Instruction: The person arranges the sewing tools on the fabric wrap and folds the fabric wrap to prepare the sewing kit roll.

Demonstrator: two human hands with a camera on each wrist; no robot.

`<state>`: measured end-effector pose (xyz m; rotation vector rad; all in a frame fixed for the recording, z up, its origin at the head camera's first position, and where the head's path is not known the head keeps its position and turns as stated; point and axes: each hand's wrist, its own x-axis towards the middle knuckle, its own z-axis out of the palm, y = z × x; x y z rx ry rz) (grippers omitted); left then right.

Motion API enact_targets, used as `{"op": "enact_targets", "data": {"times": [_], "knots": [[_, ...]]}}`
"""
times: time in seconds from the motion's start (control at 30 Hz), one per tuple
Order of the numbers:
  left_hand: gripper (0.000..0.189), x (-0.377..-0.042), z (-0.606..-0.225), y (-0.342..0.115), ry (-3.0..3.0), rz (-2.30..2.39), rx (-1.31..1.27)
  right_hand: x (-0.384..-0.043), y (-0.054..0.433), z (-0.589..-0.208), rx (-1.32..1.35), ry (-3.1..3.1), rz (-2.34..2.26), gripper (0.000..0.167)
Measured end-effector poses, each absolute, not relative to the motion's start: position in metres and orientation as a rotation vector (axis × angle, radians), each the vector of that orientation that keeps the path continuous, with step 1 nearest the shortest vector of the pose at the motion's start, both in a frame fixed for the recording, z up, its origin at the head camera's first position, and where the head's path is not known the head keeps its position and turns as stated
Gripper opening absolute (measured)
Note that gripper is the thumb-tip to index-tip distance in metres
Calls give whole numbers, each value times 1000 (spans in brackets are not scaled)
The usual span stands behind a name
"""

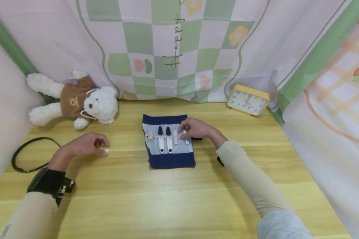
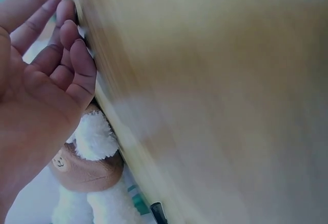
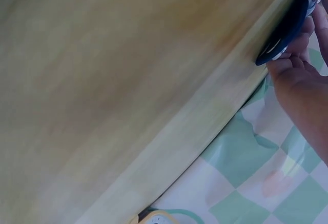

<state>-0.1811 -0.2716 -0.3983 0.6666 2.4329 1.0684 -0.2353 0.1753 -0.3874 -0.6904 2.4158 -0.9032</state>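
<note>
A navy fabric roll (image 1: 172, 160) with a pale grey inside lies spread out on the table. Its elastic band holds two white tools (image 1: 161, 144) with black tips, a beige spool (image 1: 150, 135) and slim pink pieces (image 1: 175, 136). My right hand (image 1: 194, 128) bends its fingers over the roll's right part, thumb and fingertips at the band by the pink pieces; whether they pinch anything is hidden. In the right wrist view its fingers touch the navy edge (image 3: 287, 34). My left hand (image 1: 85, 144), left of the roll, pinches a small white piece (image 1: 106, 150) at the thumb tip.
A white plush bear (image 1: 103, 104) in a brown top lies at the back left, beyond my left hand. A black cord loop (image 1: 21, 147) sits at the left edge. A yellow alarm clock (image 1: 247, 100) stands at the back right before the checked curtain (image 1: 167, 71).
</note>
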Motion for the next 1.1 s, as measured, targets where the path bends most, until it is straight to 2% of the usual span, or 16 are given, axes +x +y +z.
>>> {"op": "enact_targets", "data": {"times": [0.33, 0.67, 0.77, 0.93, 1.03, 1.1], "knots": [[17, -183, -395, -269, 2444, 1120, 648, -235, 177, -387, -719, 2432, -870, 9], [5, -189, -391, -261, 2480, 1185, 660, -236, 178, -386, -771, 2445, -830, 3], [6, -192, -390, -256, 2485, 1196, 693, -237, 178, -387, -846, 2424, -842, 9], [4, -197, -387, -245, 2527, 1196, 770, -239, 177, -388, -1035, 2335, -870, 32], [4, -199, -385, -237, 2556, 1185, 773, -239, 177, -388, -1028, 2337, -872, 31], [4, -200, -383, -233, 2568, 1170, 756, -238, 178, -388, -963, 2362, -868, 24]]}}
